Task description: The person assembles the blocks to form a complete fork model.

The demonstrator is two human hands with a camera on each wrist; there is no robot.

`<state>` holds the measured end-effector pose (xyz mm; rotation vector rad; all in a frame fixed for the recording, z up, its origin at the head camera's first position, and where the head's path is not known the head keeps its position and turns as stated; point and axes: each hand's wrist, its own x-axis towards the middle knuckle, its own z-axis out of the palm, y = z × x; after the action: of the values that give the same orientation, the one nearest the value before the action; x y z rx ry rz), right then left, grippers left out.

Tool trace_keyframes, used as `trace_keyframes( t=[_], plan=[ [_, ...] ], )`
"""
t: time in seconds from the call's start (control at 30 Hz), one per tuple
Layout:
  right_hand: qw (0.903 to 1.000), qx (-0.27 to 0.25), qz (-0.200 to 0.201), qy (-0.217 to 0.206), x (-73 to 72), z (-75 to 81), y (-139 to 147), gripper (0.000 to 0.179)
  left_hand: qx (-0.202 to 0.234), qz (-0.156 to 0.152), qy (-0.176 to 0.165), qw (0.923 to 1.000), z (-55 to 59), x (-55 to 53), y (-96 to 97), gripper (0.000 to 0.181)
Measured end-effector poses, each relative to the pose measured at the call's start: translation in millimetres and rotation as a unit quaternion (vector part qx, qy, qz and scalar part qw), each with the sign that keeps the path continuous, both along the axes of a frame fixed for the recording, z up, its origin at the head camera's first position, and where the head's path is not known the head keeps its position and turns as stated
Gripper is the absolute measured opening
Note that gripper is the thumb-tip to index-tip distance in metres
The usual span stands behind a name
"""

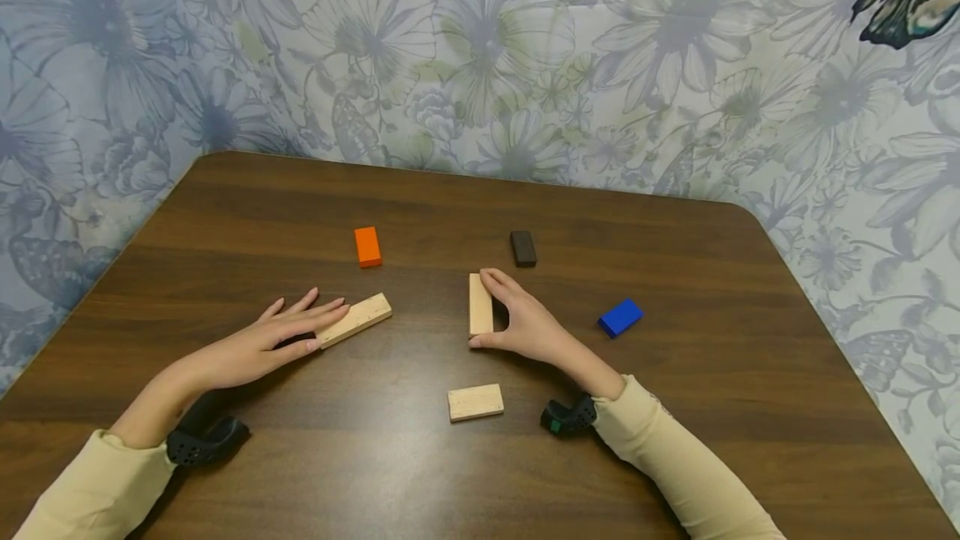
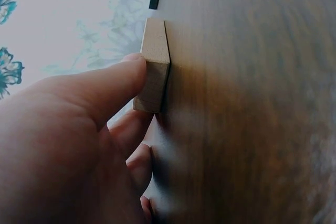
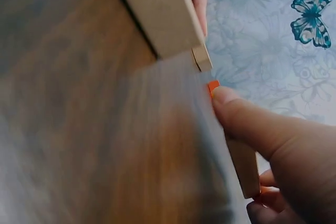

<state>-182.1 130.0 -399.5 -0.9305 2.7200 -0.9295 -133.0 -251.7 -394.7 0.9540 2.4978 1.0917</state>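
Toward the left of the table, my left hand (image 1: 262, 346) pinches the near end of a long pale wooden block (image 1: 366, 316) between thumb and fingers. In the left wrist view the thumb presses one side of that block (image 2: 155, 43), with the other fingers behind it. Right of centre, my right hand (image 1: 531, 325) spans a second pale wooden block (image 1: 480, 307) lengthwise, thumb at its near end and index finger at its far end. Part of this block (image 3: 244, 167) is behind the thumb in the right wrist view. A shorter wooden block (image 1: 476, 402) lies nearer to me.
An orange block (image 1: 367, 247) and a black block (image 1: 522, 249) lie farther back on the brown table (image 1: 637, 457). A blue block (image 1: 620, 318) lies right of my right hand. Behind the table's far edge stands a flower-patterned wall (image 1: 480, 65).
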Motion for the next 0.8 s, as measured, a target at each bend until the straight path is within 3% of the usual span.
trace_keyframes(
  t=[0.3, 0.8],
  plan=[
    [0.9999, 0.006, -0.002, 0.008, 4.5, -5.7, -5.7, 0.097, -0.002, -0.001, -0.003, 1.0, -0.9, 3.0, 0.9, 0.053],
    [0.9998, 0.002, -0.011, 0.017, 0.8, -6.0, -6.7, 0.098, -0.008, 0.016, -0.01, 0.9998, -0.3, 17.8, 9.1, 0.053]
  ],
)
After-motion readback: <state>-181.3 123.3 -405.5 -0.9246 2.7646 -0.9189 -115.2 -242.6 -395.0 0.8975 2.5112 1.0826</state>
